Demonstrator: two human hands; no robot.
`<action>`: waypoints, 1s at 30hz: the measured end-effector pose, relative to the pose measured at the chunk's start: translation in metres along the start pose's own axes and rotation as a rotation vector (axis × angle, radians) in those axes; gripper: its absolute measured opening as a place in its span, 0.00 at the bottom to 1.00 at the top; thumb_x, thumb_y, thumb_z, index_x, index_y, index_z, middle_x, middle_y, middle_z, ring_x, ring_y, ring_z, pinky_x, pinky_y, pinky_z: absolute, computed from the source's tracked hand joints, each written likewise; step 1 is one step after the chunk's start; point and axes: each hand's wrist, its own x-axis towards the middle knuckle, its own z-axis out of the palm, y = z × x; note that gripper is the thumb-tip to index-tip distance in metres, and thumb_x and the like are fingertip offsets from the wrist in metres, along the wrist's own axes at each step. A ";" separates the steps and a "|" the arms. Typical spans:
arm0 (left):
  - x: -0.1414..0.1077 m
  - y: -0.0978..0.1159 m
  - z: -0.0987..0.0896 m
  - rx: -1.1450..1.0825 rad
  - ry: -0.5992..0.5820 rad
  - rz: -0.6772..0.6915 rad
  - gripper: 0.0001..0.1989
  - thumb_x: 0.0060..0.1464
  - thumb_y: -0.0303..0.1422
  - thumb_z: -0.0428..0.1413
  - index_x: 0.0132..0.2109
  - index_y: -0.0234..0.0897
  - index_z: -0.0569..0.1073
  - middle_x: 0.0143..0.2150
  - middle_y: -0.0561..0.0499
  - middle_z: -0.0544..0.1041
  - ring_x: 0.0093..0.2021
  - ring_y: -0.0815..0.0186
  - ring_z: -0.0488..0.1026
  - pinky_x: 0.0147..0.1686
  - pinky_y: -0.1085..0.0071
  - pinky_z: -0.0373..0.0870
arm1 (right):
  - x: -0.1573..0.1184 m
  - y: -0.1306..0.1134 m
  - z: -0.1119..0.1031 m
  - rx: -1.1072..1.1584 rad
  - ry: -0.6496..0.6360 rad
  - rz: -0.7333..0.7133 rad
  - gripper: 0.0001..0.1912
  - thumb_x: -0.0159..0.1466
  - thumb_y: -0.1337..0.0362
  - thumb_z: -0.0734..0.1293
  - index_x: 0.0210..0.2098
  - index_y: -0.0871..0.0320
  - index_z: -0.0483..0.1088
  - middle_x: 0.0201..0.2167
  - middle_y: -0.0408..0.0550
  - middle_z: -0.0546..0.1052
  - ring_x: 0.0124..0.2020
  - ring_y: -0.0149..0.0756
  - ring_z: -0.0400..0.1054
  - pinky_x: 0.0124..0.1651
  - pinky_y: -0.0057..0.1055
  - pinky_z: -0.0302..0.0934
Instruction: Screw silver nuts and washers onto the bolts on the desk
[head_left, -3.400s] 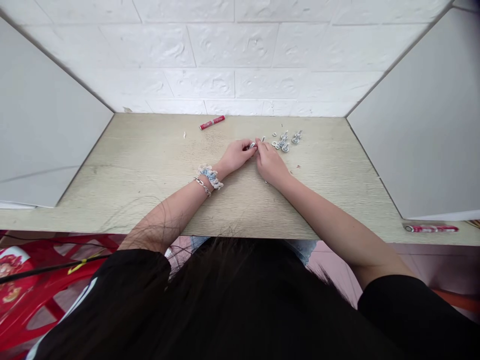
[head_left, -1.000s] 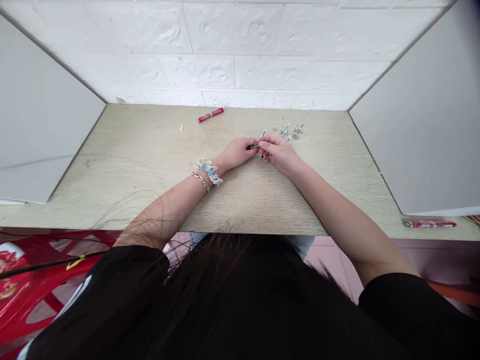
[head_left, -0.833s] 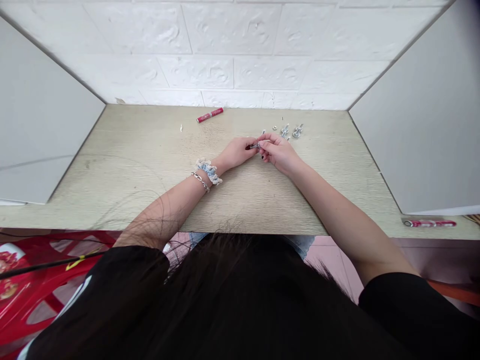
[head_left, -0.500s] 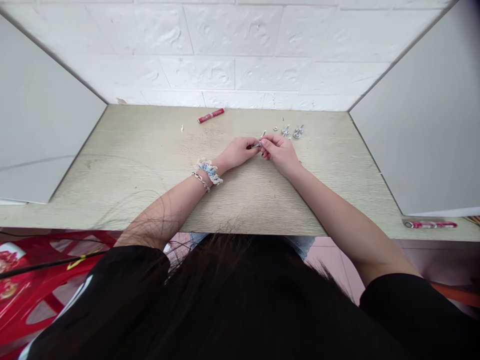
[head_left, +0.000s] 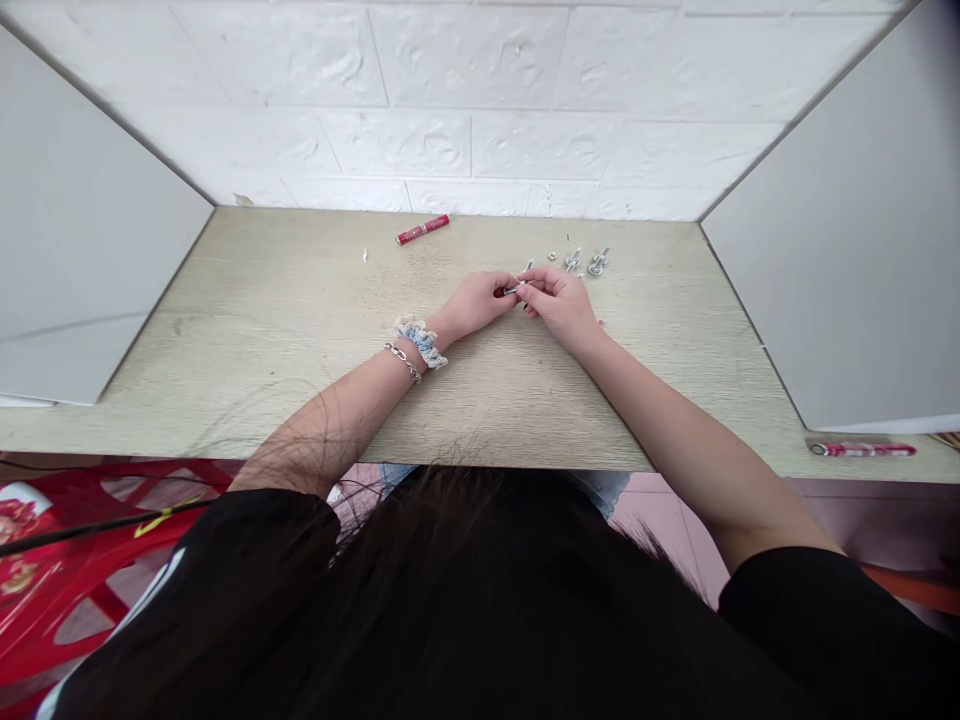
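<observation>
Over the middle of the wooden tabletop, my left hand [head_left: 481, 302] pinches a small silver bolt [head_left: 511, 291] between thumb and fingers. My right hand [head_left: 559, 303] closes its thumb and fingertips around the bolt's other end, so the two hands meet there. Whatever sits on that end is hidden by my right fingertips. Just behind my fingers another bolt [head_left: 529, 265] shows in part. Beyond my right hand lie a loose nut [head_left: 552, 256] and two bolts with washers and nuts on them, a nearer one [head_left: 572, 262] and a farther-right one [head_left: 598, 262].
A red tube [head_left: 422, 230] lies near the white brick wall [head_left: 427, 145]. A second red tube [head_left: 862, 450] rests at the right front edge. Grey panels stand at the left [head_left: 82, 230] and right [head_left: 840, 230]. A red chair [head_left: 90, 580] is below left.
Both hands stay in nearly the same place on the bolt. My right fingertips have shifted slightly around its end.
</observation>
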 end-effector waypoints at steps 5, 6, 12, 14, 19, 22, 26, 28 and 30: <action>-0.001 -0.002 0.002 0.040 0.046 -0.004 0.07 0.58 0.27 0.56 0.36 0.33 0.79 0.29 0.54 0.74 0.31 0.69 0.65 0.36 0.71 0.61 | 0.005 0.013 0.000 -0.100 0.000 -0.098 0.04 0.62 0.67 0.68 0.38 0.56 0.73 0.24 0.38 0.70 0.26 0.30 0.65 0.36 0.33 0.65; -0.001 -0.002 0.002 0.051 0.056 -0.007 0.07 0.58 0.27 0.56 0.38 0.33 0.80 0.30 0.53 0.75 0.31 0.69 0.65 0.37 0.72 0.62 | 0.006 0.016 -0.001 -0.125 0.005 -0.122 0.04 0.62 0.67 0.68 0.38 0.56 0.73 0.24 0.38 0.70 0.27 0.30 0.66 0.37 0.34 0.65; -0.001 -0.002 0.001 0.121 0.058 -0.041 0.07 0.58 0.26 0.58 0.40 0.33 0.81 0.34 0.52 0.78 0.33 0.69 0.68 0.39 0.72 0.64 | 0.007 0.024 -0.003 -0.283 0.023 -0.255 0.06 0.62 0.66 0.68 0.40 0.55 0.74 0.28 0.41 0.73 0.31 0.34 0.67 0.43 0.38 0.65; -0.001 -0.002 0.001 0.128 0.049 -0.040 0.07 0.58 0.26 0.58 0.41 0.33 0.81 0.34 0.52 0.79 0.34 0.69 0.69 0.39 0.72 0.64 | 0.005 0.023 -0.002 -0.289 0.031 -0.255 0.07 0.62 0.67 0.67 0.40 0.55 0.74 0.29 0.41 0.74 0.31 0.35 0.68 0.44 0.38 0.65; -0.001 -0.004 0.001 0.120 0.022 0.005 0.09 0.57 0.26 0.58 0.42 0.33 0.82 0.34 0.52 0.78 0.33 0.69 0.69 0.39 0.72 0.64 | 0.006 0.022 -0.001 -0.236 0.037 -0.202 0.05 0.59 0.66 0.69 0.37 0.55 0.72 0.27 0.40 0.75 0.30 0.35 0.69 0.44 0.39 0.66; -0.001 -0.005 0.002 0.118 0.016 0.035 0.08 0.57 0.25 0.58 0.42 0.33 0.82 0.33 0.53 0.78 0.33 0.69 0.69 0.39 0.72 0.64 | 0.005 0.020 -0.002 -0.229 0.038 -0.172 0.05 0.59 0.63 0.70 0.35 0.55 0.72 0.26 0.41 0.75 0.29 0.35 0.68 0.42 0.38 0.65; -0.002 -0.005 0.002 0.111 0.029 0.039 0.07 0.57 0.25 0.58 0.40 0.32 0.81 0.32 0.53 0.77 0.32 0.70 0.68 0.39 0.72 0.64 | 0.002 0.013 -0.005 -0.333 0.080 -0.182 0.11 0.61 0.57 0.71 0.30 0.56 0.69 0.25 0.42 0.72 0.29 0.34 0.65 0.39 0.36 0.62; -0.002 -0.006 0.003 0.114 0.028 0.044 0.05 0.57 0.24 0.59 0.38 0.33 0.80 0.32 0.54 0.76 0.32 0.70 0.67 0.39 0.72 0.64 | 0.001 0.010 -0.005 -0.392 0.089 -0.187 0.18 0.63 0.49 0.71 0.27 0.55 0.66 0.23 0.42 0.70 0.29 0.34 0.63 0.38 0.35 0.60; -0.002 -0.005 0.003 0.117 0.026 0.046 0.05 0.57 0.24 0.59 0.37 0.32 0.80 0.31 0.54 0.76 0.32 0.70 0.67 0.38 0.72 0.64 | 0.002 0.011 -0.006 -0.442 0.085 -0.195 0.27 0.64 0.39 0.68 0.24 0.54 0.61 0.22 0.42 0.66 0.28 0.34 0.61 0.36 0.35 0.58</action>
